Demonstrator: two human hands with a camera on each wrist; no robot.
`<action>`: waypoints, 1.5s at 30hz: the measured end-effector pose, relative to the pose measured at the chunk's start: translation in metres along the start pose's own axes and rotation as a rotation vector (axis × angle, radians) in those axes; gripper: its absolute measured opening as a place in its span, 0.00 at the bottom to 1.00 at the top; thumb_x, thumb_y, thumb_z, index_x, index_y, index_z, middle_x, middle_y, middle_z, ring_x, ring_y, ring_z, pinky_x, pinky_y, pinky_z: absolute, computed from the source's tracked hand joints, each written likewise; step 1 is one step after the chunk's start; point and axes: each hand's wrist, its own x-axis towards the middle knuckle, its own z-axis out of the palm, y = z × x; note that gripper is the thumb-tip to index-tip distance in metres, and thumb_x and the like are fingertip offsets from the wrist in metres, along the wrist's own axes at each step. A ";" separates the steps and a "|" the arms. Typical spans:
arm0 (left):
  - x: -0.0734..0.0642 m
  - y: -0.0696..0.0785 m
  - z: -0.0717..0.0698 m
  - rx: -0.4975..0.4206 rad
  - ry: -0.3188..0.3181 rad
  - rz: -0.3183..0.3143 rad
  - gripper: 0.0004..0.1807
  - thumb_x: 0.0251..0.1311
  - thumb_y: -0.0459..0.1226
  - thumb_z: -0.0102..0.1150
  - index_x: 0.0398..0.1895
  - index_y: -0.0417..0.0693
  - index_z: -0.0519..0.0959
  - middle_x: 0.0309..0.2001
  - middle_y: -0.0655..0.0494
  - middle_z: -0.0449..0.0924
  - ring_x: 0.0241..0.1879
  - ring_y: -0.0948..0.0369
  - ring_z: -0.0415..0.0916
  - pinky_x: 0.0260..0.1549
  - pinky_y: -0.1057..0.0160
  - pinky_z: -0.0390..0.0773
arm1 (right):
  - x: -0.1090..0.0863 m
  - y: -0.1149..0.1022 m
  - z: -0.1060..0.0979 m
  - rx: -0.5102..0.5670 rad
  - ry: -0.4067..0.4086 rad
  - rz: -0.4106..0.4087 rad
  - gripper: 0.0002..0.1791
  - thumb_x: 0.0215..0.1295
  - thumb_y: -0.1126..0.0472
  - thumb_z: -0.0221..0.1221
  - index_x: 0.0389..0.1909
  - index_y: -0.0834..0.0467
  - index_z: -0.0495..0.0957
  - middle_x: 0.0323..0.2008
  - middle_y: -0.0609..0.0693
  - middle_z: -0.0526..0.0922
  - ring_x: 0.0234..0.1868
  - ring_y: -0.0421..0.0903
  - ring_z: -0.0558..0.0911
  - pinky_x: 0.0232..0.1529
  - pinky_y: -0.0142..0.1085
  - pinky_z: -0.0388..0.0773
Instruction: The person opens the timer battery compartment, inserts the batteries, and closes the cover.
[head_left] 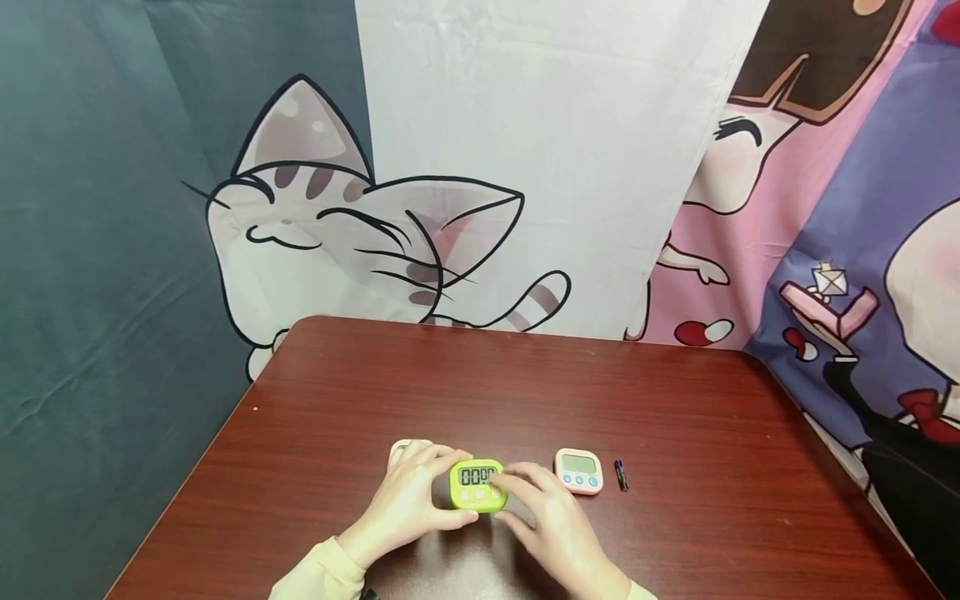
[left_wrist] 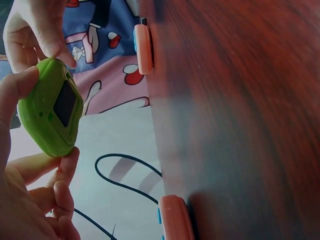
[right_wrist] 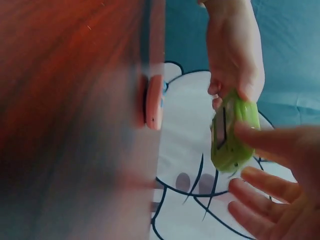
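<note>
A lime-green digital timer (head_left: 478, 485) with a zeroed display is held up over the table between both hands. My left hand (head_left: 420, 492) grips its left side, thumb along the lower edge and fingers at the upper corner. At the right end, my right hand (head_left: 551, 521) pinches the timer, forefinger over the front near the display's corner and thumb at the lower corner. The right wrist view shows the right thumb overlapping the green case (right_wrist: 235, 155), other fingers spread beside it. A dark rectangle (left_wrist: 65, 103) shows on the case in the left wrist view.
Partly hidden behind my left hand lies a pale timer (head_left: 401, 446). To the right sit a pink-and-white timer with blue buttons (head_left: 578, 472) and a small dark blue pen-like stick (head_left: 621, 475). Beyond the reddish-brown table (head_left: 360, 375) hangs a cartoon-printed cloth (head_left: 570, 150).
</note>
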 end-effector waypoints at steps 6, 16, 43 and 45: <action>0.001 -0.001 0.003 0.005 -0.004 0.022 0.35 0.31 0.57 0.73 0.49 0.57 0.81 0.42 0.65 0.79 0.43 0.64 0.69 0.50 0.51 0.59 | 0.001 0.006 -0.001 0.067 -0.193 0.216 0.48 0.37 0.48 0.75 0.65 0.47 0.68 0.55 0.45 0.76 0.54 0.44 0.76 0.49 0.43 0.75; 0.001 0.002 0.006 -0.019 -0.045 0.054 0.36 0.34 0.57 0.73 0.53 0.58 0.79 0.47 0.65 0.77 0.44 0.65 0.67 0.48 0.54 0.65 | -0.003 0.016 0.001 0.189 -0.312 0.349 0.44 0.42 0.44 0.72 0.64 0.50 0.69 0.51 0.43 0.79 0.51 0.44 0.77 0.50 0.44 0.74; 0.023 -0.010 0.030 0.187 -0.287 -0.003 0.37 0.35 0.58 0.73 0.52 0.53 0.79 0.44 0.62 0.80 0.39 0.62 0.67 0.40 0.58 0.62 | 0.004 0.043 0.024 -0.003 -0.401 0.370 0.36 0.33 0.49 0.75 0.50 0.52 0.79 0.28 0.40 0.66 0.31 0.40 0.62 0.35 0.34 0.61; 0.026 -0.011 0.032 0.214 -0.300 0.004 0.38 0.33 0.58 0.73 0.52 0.53 0.79 0.43 0.63 0.80 0.38 0.62 0.66 0.39 0.59 0.60 | 0.004 0.046 0.026 -0.006 -0.411 0.374 0.36 0.32 0.49 0.76 0.50 0.53 0.80 0.28 0.42 0.66 0.30 0.40 0.62 0.33 0.34 0.61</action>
